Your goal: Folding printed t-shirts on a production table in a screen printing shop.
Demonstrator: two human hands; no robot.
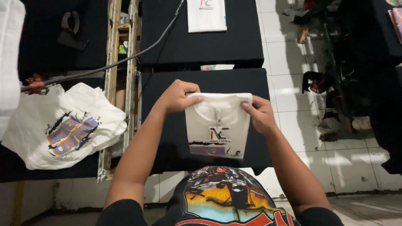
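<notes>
We are gripping a folded white shirt (217,129) at its far corners, left hand (178,96) and right hand (259,114) both clenched on it, over the near black table (167,138).

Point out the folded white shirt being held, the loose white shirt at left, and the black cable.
folded white shirt (217,132), head view, printed front.
loose white shirt (63,125), head view, printed middle.
black cable (125,60), head view, mid-length.

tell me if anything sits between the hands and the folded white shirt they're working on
Nothing visible does. The left hand and right hand both grip the top edge of the folded white shirt directly, over the black padded board.
</notes>
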